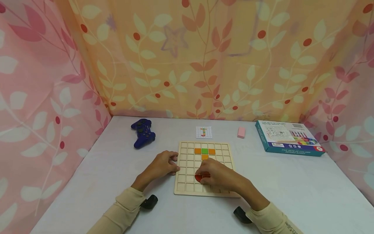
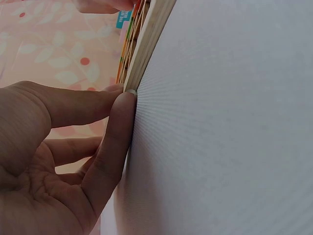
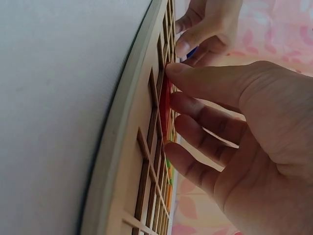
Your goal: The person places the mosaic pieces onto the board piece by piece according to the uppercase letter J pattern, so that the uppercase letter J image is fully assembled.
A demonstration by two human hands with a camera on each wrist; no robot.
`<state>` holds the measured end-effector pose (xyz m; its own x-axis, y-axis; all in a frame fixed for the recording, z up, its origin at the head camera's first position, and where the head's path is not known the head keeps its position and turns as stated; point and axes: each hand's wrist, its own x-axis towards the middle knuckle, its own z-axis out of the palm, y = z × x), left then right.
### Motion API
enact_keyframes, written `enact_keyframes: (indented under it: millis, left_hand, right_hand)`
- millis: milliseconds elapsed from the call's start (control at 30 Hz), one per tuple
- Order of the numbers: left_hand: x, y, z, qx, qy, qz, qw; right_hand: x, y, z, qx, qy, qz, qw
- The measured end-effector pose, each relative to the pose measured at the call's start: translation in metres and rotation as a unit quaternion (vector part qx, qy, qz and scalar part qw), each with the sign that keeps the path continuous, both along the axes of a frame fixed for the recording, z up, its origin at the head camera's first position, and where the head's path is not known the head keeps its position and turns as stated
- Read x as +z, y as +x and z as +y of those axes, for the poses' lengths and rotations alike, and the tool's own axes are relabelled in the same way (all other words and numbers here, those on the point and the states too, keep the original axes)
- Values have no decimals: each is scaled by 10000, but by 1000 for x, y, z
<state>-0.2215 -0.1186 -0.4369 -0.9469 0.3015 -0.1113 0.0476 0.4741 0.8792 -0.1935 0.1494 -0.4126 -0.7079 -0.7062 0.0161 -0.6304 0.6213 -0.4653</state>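
Note:
A wooden grid board [image 1: 181, 187] lies flat on the table, with raised lines dividing it into square cells. At its left edge, my left hand [image 1: 161, 164] grips the rim between thumb and fingers; the left wrist view shows the fingertips right at the board's side [image 2: 144, 54]. My right hand [image 1: 217, 174] is over the lower middle cells, its thumb and fingertips around a red piece [image 1: 198, 178] with a rounded corner. In the right wrist view the red piece [image 3: 165, 100] sits low among the grid lines. Orange tiles [image 1: 197, 151] and a green tile [image 1: 205, 151] fill cells higher up.
Behind the board lies a small pattern card [image 1: 204, 132] with a coloured J shape. A pink eraser-like block [image 1: 241, 132] is to its right, and a flat game box [image 1: 289, 138] farther right. A blue game controller [image 1: 143, 133] rests at the back left.

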Motion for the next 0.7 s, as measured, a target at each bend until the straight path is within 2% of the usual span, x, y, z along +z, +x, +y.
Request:
enact_keyframes:
  millis: [400, 567, 700]
  left_hand:
    - [0, -1, -1, -67, 5, -38, 10000]
    - [5, -2, -9, -387, -353, 116, 9986]
    - [12, -3, -17, -546, -767, 572, 9939]
  right_hand:
    - [3, -1, 3, -48, -14, 40, 10000]
    - [13, -8, 20, -566, -410, -476, 9964]
    - [20, -14, 45, -979, -592, -531, 9920]
